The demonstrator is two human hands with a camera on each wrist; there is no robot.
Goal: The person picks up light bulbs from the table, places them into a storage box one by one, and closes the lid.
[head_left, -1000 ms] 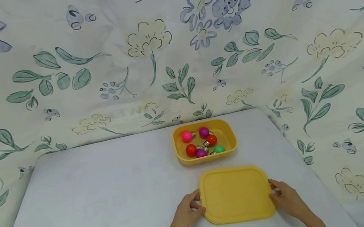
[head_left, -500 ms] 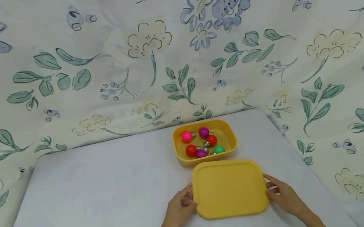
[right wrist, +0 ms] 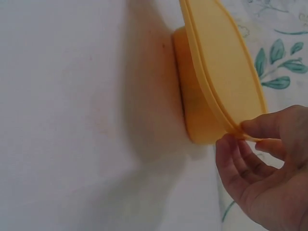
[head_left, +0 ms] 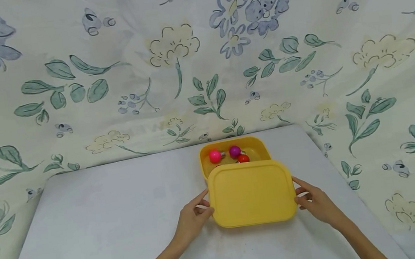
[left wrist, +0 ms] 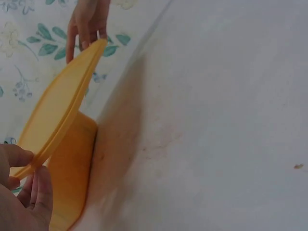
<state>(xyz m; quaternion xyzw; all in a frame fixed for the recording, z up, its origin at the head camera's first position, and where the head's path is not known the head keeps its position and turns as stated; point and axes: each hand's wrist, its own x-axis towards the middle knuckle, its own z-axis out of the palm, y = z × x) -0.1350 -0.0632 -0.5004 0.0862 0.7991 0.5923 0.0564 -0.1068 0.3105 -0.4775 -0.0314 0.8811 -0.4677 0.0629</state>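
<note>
Both hands hold a yellow rectangular lid (head_left: 251, 193) with rounded corners by its short ends. My left hand (head_left: 192, 219) pinches its left edge between thumb and fingers, and my right hand (head_left: 317, 202) pinches the right edge. Behind it stands a yellow plastic box (head_left: 257, 147), its front part hidden by the lid. Inside the box lie small round bulbs with metal bases: a pink bulb (head_left: 215, 156), a purple bulb (head_left: 235, 151) and a red bulb (head_left: 243, 158) show. In the left wrist view the lid (left wrist: 57, 103) tilts above the box wall (left wrist: 74, 168).
The box stands on a white table (head_left: 117, 216), near its back edge. A flower-printed cloth (head_left: 131, 69) hangs behind the table and along its right side. Shadows of the lid and hands fall on the tabletop in front of the box.
Both hands have brought the lid forward, up and slightly left. It now covers the front of the box from view, hiding several bulbs. The box has stayed in place.
</note>
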